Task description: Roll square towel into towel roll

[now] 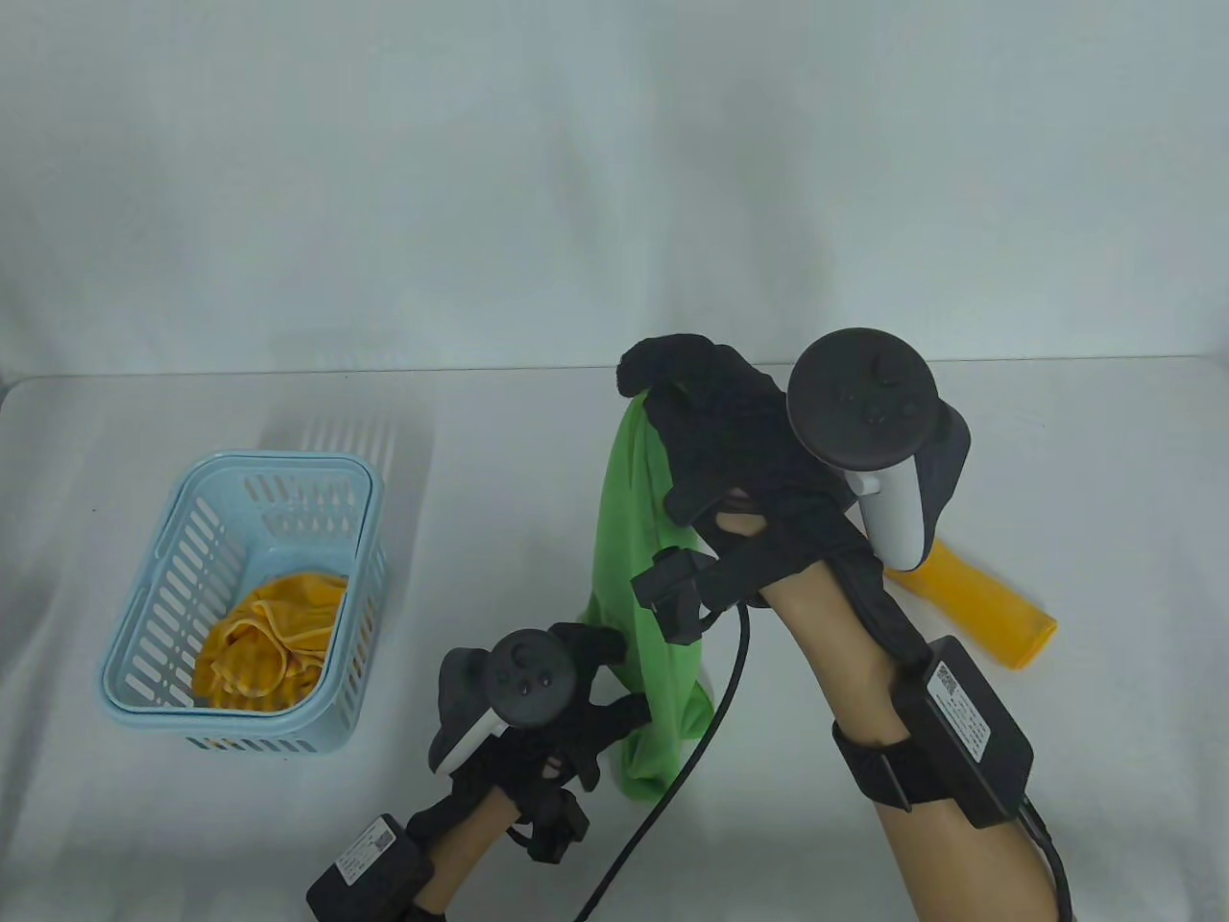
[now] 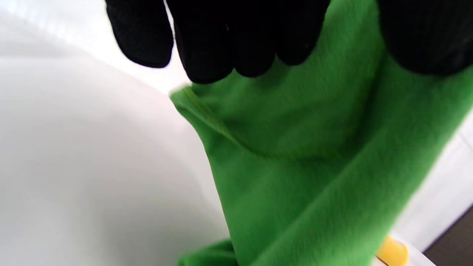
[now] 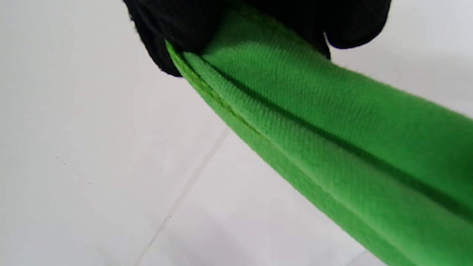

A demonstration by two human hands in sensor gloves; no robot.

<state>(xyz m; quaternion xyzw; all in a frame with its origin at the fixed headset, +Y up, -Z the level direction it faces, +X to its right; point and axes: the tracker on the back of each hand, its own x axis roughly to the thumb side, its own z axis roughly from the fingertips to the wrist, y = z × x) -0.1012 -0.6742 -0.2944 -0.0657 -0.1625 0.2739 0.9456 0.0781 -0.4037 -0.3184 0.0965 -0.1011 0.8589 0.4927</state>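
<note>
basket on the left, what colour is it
Light blue basket, slotted walls, holding a yellow cloth; clearest in the table view.

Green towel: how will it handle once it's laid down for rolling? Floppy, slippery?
Likely very floppy: the green towel hangs in loose folds between the right hand and left hand. Probably grippy rather than slippery, given its fuzzy weave in the wrist views. It seems light, and may bunch when pushed.

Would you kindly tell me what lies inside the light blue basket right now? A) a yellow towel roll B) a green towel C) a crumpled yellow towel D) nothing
C: in the table view a crumpled yellow towel sits in the light blue basket, while both hands hold the green towel outside it.
</note>
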